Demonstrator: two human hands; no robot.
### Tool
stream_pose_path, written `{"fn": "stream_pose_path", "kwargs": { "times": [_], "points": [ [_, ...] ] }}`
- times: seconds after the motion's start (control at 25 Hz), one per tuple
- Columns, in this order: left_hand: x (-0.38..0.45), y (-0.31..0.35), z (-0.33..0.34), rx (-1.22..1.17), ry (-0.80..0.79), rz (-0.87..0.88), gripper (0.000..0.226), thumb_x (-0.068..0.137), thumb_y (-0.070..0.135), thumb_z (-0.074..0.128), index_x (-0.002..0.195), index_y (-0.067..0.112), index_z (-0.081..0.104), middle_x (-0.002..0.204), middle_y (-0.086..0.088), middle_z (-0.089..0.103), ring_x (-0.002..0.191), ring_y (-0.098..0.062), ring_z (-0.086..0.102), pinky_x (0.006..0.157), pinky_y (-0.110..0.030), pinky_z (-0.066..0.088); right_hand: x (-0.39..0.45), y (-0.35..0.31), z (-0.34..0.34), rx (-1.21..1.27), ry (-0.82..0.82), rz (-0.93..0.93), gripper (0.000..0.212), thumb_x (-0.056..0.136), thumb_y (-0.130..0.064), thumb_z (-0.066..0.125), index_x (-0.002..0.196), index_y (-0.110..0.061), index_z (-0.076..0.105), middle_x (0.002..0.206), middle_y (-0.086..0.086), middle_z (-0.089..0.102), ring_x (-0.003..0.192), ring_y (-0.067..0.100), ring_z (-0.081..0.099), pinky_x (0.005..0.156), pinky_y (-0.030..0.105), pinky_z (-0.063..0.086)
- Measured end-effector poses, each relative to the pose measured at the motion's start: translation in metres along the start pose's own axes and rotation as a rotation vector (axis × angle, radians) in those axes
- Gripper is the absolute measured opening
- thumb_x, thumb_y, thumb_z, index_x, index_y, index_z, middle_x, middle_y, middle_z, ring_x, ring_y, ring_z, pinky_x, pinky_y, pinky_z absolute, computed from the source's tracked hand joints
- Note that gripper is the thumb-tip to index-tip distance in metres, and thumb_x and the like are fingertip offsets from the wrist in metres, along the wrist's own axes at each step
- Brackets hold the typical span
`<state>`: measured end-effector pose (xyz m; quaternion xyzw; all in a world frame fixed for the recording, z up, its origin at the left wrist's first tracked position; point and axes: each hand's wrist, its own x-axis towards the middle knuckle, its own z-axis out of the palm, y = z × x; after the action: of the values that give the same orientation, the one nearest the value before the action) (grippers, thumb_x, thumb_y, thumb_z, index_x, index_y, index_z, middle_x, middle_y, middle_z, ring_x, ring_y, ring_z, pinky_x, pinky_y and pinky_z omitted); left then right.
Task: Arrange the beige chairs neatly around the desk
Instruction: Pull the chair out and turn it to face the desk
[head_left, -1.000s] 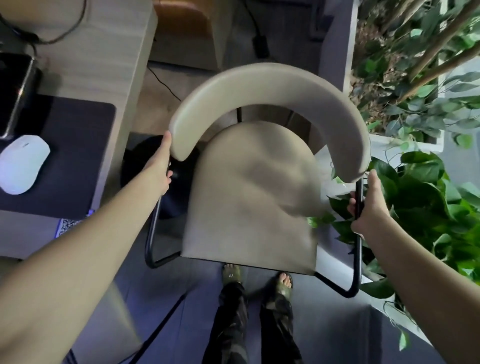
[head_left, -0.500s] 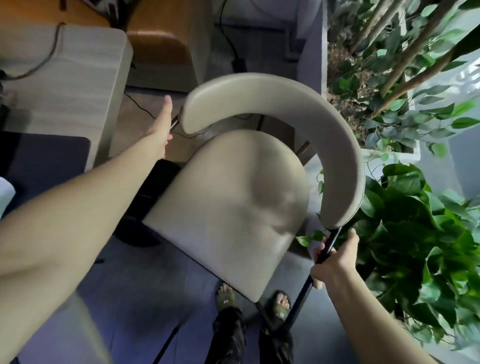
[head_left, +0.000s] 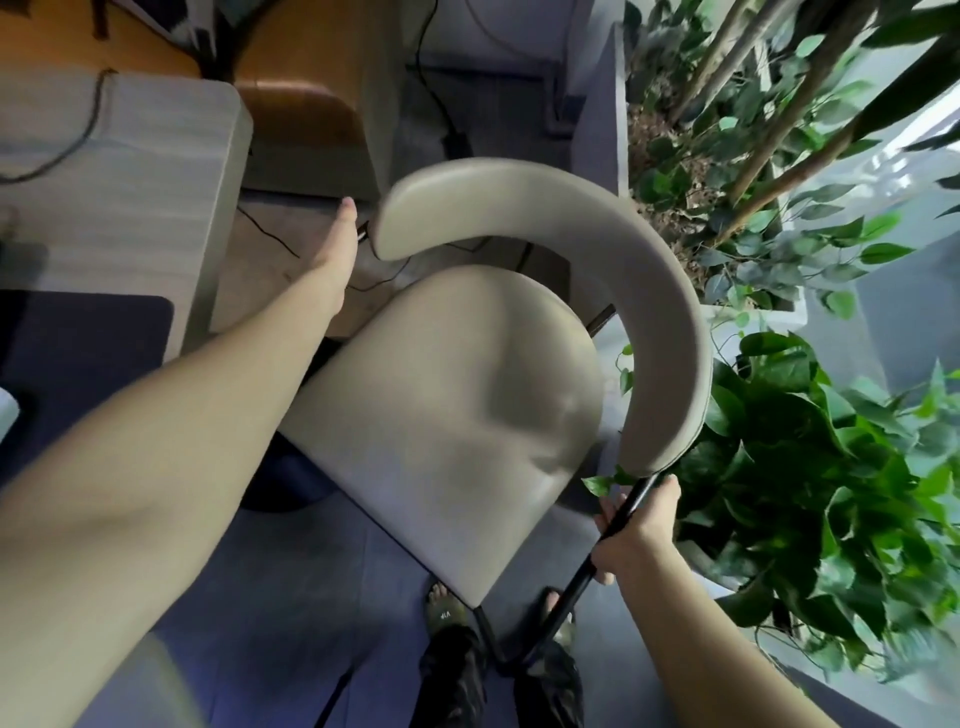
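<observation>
A beige chair (head_left: 467, 405) with a curved padded backrest (head_left: 613, 249) and a black tube frame fills the middle of the head view, turned at an angle beside the light wooden desk (head_left: 130, 171). My left hand (head_left: 340, 244) reaches to the backrest's left end and holds the frame there; its fingers are hidden behind the arm. My right hand (head_left: 634, 525) is closed around the black frame tube just below the backrest's right end.
Leafy potted plants (head_left: 810, 467) crowd the chair's right side. A dark desk mat (head_left: 78, 353) lies on the desk at left. Cables run over the floor behind the chair, near a brown panel (head_left: 306, 109). My sandalled feet (head_left: 447, 613) stand under the seat's front edge.
The chair has swung clockwise, its left end moving away from me and its right end towards me. Both hands stayed on the frame.
</observation>
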<state>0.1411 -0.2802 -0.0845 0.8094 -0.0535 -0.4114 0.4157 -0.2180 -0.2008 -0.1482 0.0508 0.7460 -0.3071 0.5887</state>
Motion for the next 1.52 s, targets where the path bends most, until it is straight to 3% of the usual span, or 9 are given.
{"fn": "stream_pose_path", "kwargs": {
  "times": [0.2,0.36,0.6,0.68,0.8,0.96,1.2,1.4,1.52],
  "points": [
    [-0.037,-0.029,-0.002,-0.018,0.093,-0.002,0.067,0.092,0.057,0.041,0.144,0.015,0.045,0.150,-0.007,0.044,0.134,-0.027,0.043,0.109,-0.038,0.034,-0.015,-0.039,0.010,-0.052,0.034,-0.061,0.051,0.063,-0.064,0.048,0.101,-0.032,0.060,0.082,-0.012,0.070,0.077,0.016,0.059,0.055,0.026,0.046],
    [-0.097,-0.079,0.018,-0.254,0.058,-0.184,0.066,0.093,0.052,0.043,0.145,0.010,0.044,0.151,-0.007,0.042,0.137,-0.027,0.041,0.112,-0.038,0.031,-0.031,-0.086,0.015,-0.221,0.083,-0.084,0.074,0.072,-0.061,0.052,0.134,-0.020,0.056,0.130,0.003,0.061,0.108,0.029,0.060,0.077,0.035,0.047],
    [-0.202,-0.167,0.060,-0.494,0.136,-0.481,0.067,0.094,0.053,0.042,0.146,0.012,0.042,0.151,-0.007,0.042,0.137,-0.027,0.040,0.112,-0.035,0.027,-0.041,-0.126,0.000,-0.667,-0.208,-0.230,0.051,0.101,-0.034,0.044,0.144,-0.007,0.046,0.145,0.013,0.053,0.122,0.029,0.056,0.087,0.036,0.044],
    [-0.236,-0.189,0.073,-0.560,0.202,-0.560,0.064,0.097,0.050,0.039,0.147,0.010,0.039,0.151,-0.007,0.042,0.136,-0.027,0.041,0.113,-0.035,0.030,-0.045,-0.134,-0.002,-0.811,-0.257,-0.242,0.047,0.102,-0.032,0.044,0.142,-0.008,0.048,0.137,0.010,0.059,0.132,0.031,0.051,0.099,0.038,0.045],
    [-0.277,-0.207,0.085,-0.704,0.292,-0.688,0.055,0.100,0.044,0.037,0.144,0.011,0.043,0.146,-0.007,0.045,0.135,-0.026,0.043,0.110,-0.035,0.034,-0.043,-0.145,0.006,-0.908,-0.228,-0.211,0.030,0.098,-0.035,0.052,0.122,-0.017,0.055,0.107,0.006,0.064,0.108,0.029,0.058,0.105,0.042,0.040],
    [-0.305,-0.211,0.089,-0.811,0.318,-0.824,0.060,0.099,0.044,0.035,0.151,0.014,0.032,0.158,-0.011,0.029,0.146,-0.029,0.027,0.117,-0.047,0.023,-0.037,-0.142,0.020,-0.908,-0.235,-0.108,0.051,0.094,-0.035,0.058,0.138,-0.013,0.045,0.134,0.013,0.052,0.129,0.033,0.047,0.106,0.056,0.037],
    [-0.292,-0.215,0.095,-1.090,0.530,-1.076,0.038,0.093,0.041,0.043,0.088,0.004,0.049,0.129,-0.011,0.052,0.099,-0.026,0.052,0.101,-0.047,0.043,-0.011,-0.150,0.028,-0.859,-0.235,0.002,0.053,0.088,-0.021,0.069,0.134,-0.013,0.044,0.143,0.014,0.045,0.133,0.047,0.040,0.100,0.077,0.031],
    [-0.292,-0.203,0.090,-1.123,0.583,-1.030,0.052,0.094,0.043,0.036,0.130,0.009,0.052,0.142,-0.010,0.045,0.122,-0.027,0.052,0.105,-0.049,0.039,0.002,-0.151,0.016,-0.830,-0.353,-0.023,0.036,0.091,-0.009,0.063,0.121,-0.008,0.046,0.133,0.018,0.045,0.133,0.047,0.040,0.096,0.080,0.032],
    [-0.289,-0.205,0.073,-1.142,0.597,-0.975,0.042,0.094,0.040,0.035,0.120,0.011,0.053,0.134,-0.010,0.050,0.112,-0.028,0.055,0.104,-0.045,0.041,0.002,-0.139,0.004,-0.798,-0.367,-0.024,0.028,0.092,-0.009,0.058,0.118,-0.008,0.046,0.124,0.017,0.045,0.130,0.046,0.041,0.097,0.079,0.031]
  ]
}}
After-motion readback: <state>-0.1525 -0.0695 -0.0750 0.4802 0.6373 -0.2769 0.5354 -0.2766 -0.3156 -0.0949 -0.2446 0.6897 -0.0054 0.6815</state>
